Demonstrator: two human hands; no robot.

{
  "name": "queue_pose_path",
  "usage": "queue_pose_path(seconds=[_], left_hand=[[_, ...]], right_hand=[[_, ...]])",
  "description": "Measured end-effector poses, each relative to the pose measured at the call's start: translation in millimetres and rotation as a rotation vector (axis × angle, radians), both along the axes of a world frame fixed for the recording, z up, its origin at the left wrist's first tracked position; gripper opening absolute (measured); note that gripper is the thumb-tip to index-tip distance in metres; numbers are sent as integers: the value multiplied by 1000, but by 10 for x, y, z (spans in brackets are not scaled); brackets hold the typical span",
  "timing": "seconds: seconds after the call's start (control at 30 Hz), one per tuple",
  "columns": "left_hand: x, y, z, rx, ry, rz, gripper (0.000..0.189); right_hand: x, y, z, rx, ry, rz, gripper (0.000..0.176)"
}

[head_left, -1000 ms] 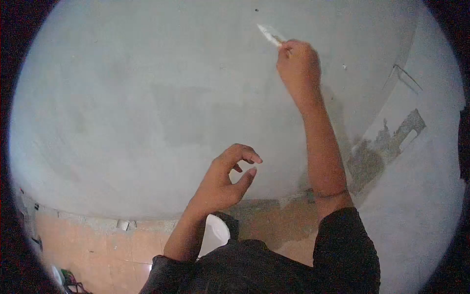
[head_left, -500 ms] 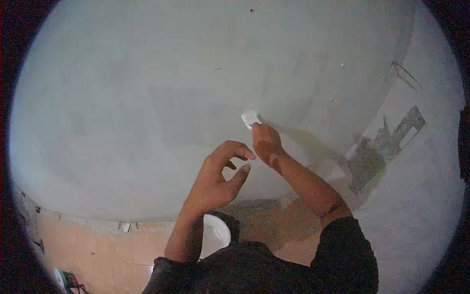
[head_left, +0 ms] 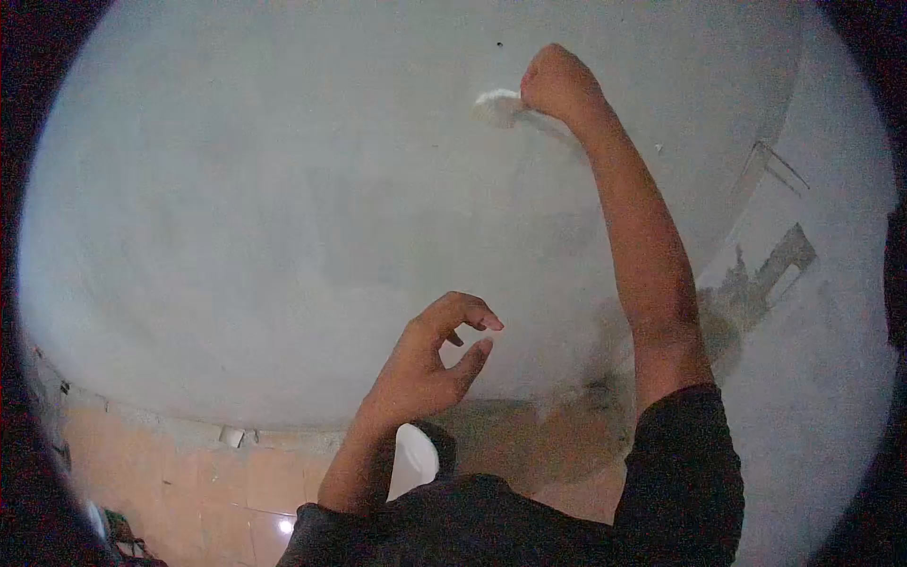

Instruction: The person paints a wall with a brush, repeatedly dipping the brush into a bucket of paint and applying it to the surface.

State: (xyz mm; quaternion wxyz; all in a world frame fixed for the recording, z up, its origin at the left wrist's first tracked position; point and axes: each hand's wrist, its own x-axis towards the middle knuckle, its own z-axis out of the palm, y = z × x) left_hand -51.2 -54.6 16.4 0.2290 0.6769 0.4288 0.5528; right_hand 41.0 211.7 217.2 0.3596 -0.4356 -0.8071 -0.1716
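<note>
My right hand (head_left: 564, 87) is raised high against a pale grey plastered wall (head_left: 359, 142). Its fingers are closed around a small whitish tool (head_left: 497, 102), whose broad end is at the wall surface; blur hides its exact kind. Lower down, my left hand (head_left: 439, 354) hovers in front of the wall, its fingers curved and its thumb apart from them. Nothing shows between them.
Below my left forearm is a rounded white vessel (head_left: 412, 459), partly hidden. Orange-brown tiles (head_left: 208, 491) cover the floor. On the right, the adjoining wall has a rough dark grey patch (head_left: 789, 255). Some dark items (head_left: 123, 534) lie at the lower left.
My right hand has moved up the wall, slightly to the right, with the whitish tool, and the arm is now stretched out. My left hand sits a little lower in view, its shape nearly unchanged.
</note>
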Motion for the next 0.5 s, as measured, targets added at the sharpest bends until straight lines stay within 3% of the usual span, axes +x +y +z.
queue_pose_path(seconds=[0.07,0.17,0.27,0.3,0.33,0.37,0.4,0.43,0.5], left_hand=[[3,16,-18,8,1,-2,23],[24,22,-31,8,3,-10,23],[46,34,-52,-10,0,-15,23],[44,47,-53,-23,-2,-18,23],[55,63,-63,-24,-1,-19,23],[68,80,-73,-31,-6,-25,22],[59,92,-64,-39,-11,-33,22],[71,96,-74,-42,-9,-37,22],[92,138,-83,-56,-24,-36,21]], right_hand=[[42,-99,169,67,0,5,12],[185,-310,159,353,214,143,13],[157,-405,-62,349,314,157,14],[100,-349,-276,444,323,263,14],[23,-275,-470,423,226,177,14],[-80,-246,-705,232,179,112,20],[-193,-223,-965,294,63,-25,24],[-259,-166,-1286,541,-45,-105,26],[-360,-37,-1841,516,-62,-132,31]])
